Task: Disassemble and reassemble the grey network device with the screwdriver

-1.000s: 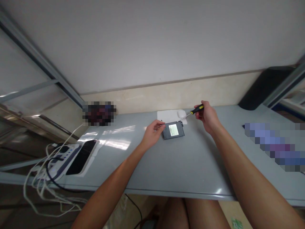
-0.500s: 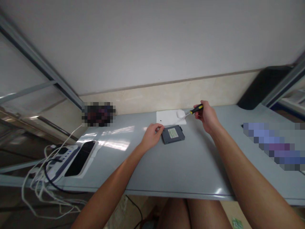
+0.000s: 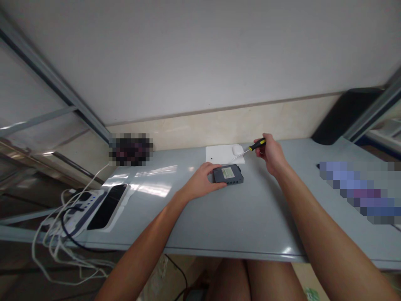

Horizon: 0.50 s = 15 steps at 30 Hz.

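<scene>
A small dark grey box (image 3: pixel 229 174) with a pale label on top and a row of vent holes on its near side lies flat on the grey table (image 3: pixel 219 217). My left hand (image 3: pixel 202 180) grips its left end, fingers curled round it. My right hand (image 3: pixel 270 154) is closed on a screwdriver (image 3: pixel 249 150) with a black and yellow handle. Its metal tip points left, just above and behind the box, over a white sheet (image 3: pixel 223 154).
A small white object (image 3: pixel 237 149) rests on the white sheet by the wall. At the table's left end lie a black phone (image 3: pixel 106 206), a power strip (image 3: pixel 78 207) and tangled cables (image 3: pixel 56 246). A black object (image 3: pixel 343 116) stands at the far right.
The box was tilted up with its label toward me, then laid flat. My left hand has shifted from its corner to grip its left end. The screwdriver hand has barely moved.
</scene>
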Tool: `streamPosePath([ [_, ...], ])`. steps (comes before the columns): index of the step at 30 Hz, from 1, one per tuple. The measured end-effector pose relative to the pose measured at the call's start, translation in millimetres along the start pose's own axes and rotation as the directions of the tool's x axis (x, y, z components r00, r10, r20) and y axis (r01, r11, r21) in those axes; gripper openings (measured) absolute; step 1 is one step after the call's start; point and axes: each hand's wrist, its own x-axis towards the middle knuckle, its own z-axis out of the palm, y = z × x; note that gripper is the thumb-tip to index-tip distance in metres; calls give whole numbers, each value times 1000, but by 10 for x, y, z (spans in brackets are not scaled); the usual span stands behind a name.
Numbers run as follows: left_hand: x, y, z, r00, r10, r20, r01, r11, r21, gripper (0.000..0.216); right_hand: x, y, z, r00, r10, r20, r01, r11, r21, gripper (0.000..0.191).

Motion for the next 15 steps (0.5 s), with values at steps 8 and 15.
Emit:
streamPosePath([
  [8, 12, 97, -12, 987, -161, 3, 161, 984, -83, 36, 8, 161, 119, 1000, -1, 21, 1, 1000, -20, 39],
  [15, 51, 117, -10, 971, -237, -21, 234, 968, -95, 55, -67, 183, 220, 990, -28, 135, 34, 998, -44, 40],
])
